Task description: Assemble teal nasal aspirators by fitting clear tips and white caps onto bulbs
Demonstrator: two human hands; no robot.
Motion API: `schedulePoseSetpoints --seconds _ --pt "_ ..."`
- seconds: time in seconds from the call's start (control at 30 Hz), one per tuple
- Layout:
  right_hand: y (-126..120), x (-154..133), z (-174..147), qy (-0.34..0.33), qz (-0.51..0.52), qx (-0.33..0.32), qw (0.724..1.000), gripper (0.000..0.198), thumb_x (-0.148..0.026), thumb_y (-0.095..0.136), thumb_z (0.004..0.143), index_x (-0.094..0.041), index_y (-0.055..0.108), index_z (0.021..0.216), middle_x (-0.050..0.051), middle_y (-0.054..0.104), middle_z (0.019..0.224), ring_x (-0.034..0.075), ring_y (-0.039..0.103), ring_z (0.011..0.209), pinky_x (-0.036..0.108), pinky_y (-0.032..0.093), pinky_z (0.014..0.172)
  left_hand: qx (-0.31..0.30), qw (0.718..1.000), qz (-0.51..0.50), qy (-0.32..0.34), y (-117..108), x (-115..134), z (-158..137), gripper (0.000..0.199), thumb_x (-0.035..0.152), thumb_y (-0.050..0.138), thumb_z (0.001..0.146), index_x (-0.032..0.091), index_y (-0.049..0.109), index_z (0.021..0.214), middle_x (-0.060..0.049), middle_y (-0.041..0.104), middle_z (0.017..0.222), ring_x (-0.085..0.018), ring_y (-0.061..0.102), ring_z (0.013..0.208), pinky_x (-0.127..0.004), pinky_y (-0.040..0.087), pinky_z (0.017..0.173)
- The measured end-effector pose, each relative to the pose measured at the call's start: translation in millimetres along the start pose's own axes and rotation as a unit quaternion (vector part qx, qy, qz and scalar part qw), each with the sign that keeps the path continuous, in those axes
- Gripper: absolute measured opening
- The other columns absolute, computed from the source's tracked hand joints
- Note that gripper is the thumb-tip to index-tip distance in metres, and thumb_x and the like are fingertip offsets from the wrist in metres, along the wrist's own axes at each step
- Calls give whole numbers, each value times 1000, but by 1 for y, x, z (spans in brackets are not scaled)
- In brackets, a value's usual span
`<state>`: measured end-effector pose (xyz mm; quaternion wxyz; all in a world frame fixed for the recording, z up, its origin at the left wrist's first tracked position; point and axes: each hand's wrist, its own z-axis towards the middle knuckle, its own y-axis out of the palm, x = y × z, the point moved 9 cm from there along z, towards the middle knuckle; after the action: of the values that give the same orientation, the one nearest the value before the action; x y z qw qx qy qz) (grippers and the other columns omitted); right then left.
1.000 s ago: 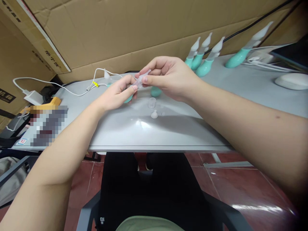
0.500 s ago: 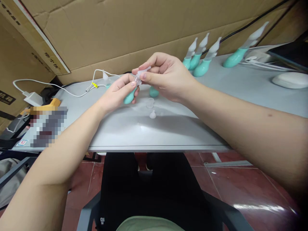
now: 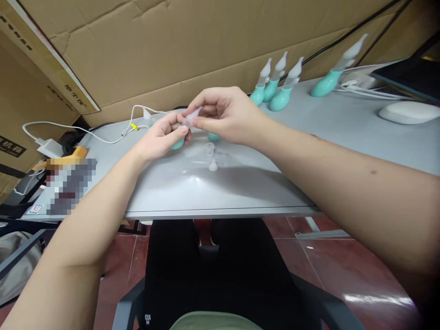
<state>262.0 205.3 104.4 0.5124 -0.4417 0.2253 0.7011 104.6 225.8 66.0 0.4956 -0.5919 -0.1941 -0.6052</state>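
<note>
My left hand is closed around the teal bulb of a nasal aspirator, mostly hidden by the fingers. Between thumb and fingers, my right hand pinches the white tip at the aspirator's upper end; the tip slants up to the right. Fingers cover the joint, so how firmly the parts sit together cannot be seen. Below the hands, a clear round part and a small white tip lie on the table. Another teal bulb shows partly beneath my right hand.
Several assembled aspirators stand at the back right, with one more farther right. A white mouse lies at the right. A white cable and charger occupy the left. Cardboard walls the table's rear.
Both hands have come slightly down and left in view, still holding the aspirator and its tip. The clear piece visible between the hands before is now mostly covered. The view has shifted a little.
</note>
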Motion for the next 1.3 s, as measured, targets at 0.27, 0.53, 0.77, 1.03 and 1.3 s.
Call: schedulePoseSetpoints --seconds 0.27,0.53,0.77,1.03,1.3 --pt "-5 -7 -4 -53 -117 28 991 17 -24 97 97 -33 85 105 3 87 113 28 82 99 42 70 97 20 998 68 3 -14 -4 1 89 94 90 82 15 67 118 -11 85 126 -4 74 103 -18 56 92" --pt "-11 -12 -3 -96 -195 24 976 6 -27 87 104 -29 82 106 7 88 113 34 85 108 49 71 105 81 983 82 143 -37 0 8 85 91 88 87 21 65 129 -6 82 112 -6 79 97 -21 66 88" --pt "-6 -15 -6 -111 -227 9 967 12 -16 75 102 -27 81 102 6 88 110 30 86 105 45 71 101 99 961 164 197 -47 -5 11 80 84 80 97 26 60 148 -9 80 126 -12 83 111 -29 72 99" --pt "-4 -17 -6 -89 -258 8 962 18 -12 71 102 -26 83 100 6 88 109 30 85 103 45 71 102 94 959 241 114 -45 -22 14 33 22 75 93 19 64 125 -8 78 128 -6 75 100 -24 68 94" --pt "-7 -10 -7 -46 -301 5 952 9 -25 79 107 -27 87 109 9 89 114 34 84 108 50 72 108 131 936 298 133 -51 -23 13 72 61 81 102 29 58 162 -14 75 148 -9 76 106 -20 61 79"
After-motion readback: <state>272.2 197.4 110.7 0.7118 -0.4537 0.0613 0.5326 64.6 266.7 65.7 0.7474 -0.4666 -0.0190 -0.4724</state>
